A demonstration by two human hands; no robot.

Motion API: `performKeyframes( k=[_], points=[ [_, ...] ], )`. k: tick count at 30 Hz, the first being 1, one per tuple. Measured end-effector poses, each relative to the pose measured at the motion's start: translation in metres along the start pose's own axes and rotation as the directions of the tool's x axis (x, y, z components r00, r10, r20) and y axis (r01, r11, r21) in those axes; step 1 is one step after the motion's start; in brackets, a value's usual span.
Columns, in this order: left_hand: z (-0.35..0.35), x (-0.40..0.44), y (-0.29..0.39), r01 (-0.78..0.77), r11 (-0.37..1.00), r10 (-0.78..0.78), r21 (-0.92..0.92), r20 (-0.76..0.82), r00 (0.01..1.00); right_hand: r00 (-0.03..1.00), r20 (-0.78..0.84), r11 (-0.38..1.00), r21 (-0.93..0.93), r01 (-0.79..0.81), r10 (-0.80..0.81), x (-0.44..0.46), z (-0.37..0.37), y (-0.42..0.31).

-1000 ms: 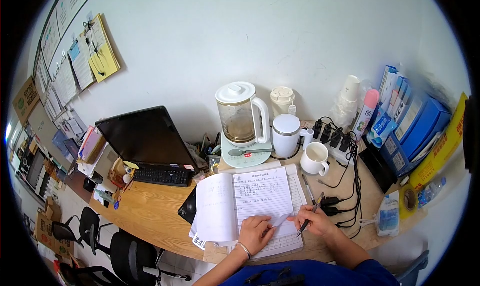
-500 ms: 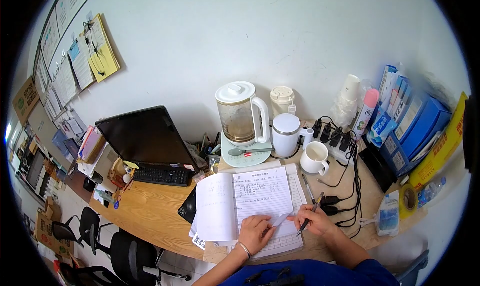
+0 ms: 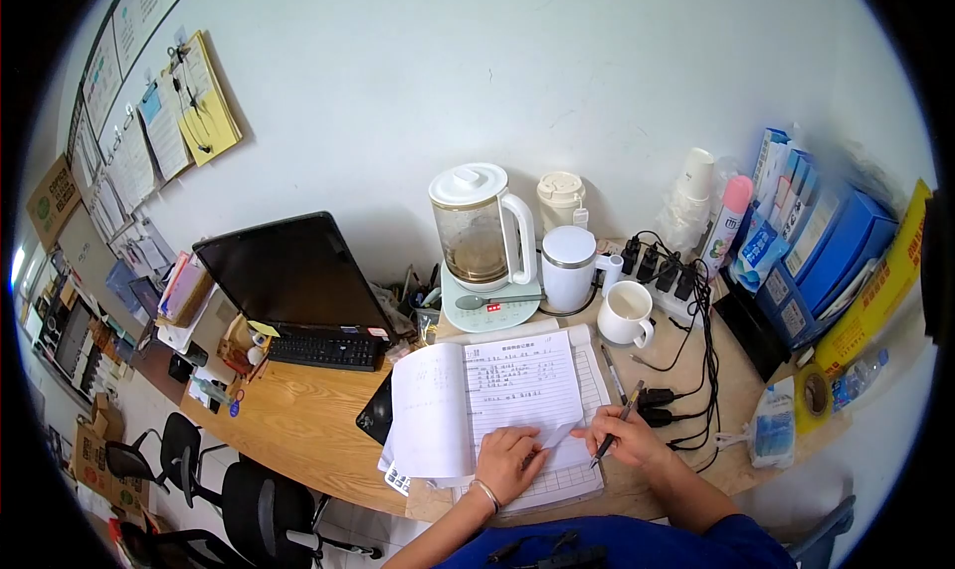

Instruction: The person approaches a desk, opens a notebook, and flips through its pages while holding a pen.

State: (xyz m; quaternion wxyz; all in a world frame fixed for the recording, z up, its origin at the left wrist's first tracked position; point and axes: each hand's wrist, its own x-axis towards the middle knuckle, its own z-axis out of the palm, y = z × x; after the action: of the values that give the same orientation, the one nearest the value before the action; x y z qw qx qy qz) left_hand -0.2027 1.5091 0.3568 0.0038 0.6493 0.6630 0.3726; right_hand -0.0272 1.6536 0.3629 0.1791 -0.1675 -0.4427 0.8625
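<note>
An open notebook with handwritten lines lies in front of me, on top of a sheet of ruled grid paper. My left hand rests palm down on the lower part of its right page, fingers loosely spread. Between my two hands a thin pale strip lies slanted over the page; whether it is loose paper or a folded corner I cannot tell. My right hand grips a dark pen, its tip pointing down near the page's lower right edge.
Behind the notebook stand a glass kettle on its base, a white lidded cup and a white mug. Black cables run down the right side. A monitor and keyboard stand left; blue folders at right.
</note>
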Motion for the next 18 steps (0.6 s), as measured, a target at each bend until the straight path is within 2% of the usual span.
performKeyframes(
  k=[18],
  points=[
    [0.001, -0.001, -0.002, 0.009, 1.0, -0.009, -0.014, 0.013, 1.0, 1.0, 0.015, 0.999, 0.043, -0.001, 0.0, 0.002, -0.008, 0.006]
  ],
)
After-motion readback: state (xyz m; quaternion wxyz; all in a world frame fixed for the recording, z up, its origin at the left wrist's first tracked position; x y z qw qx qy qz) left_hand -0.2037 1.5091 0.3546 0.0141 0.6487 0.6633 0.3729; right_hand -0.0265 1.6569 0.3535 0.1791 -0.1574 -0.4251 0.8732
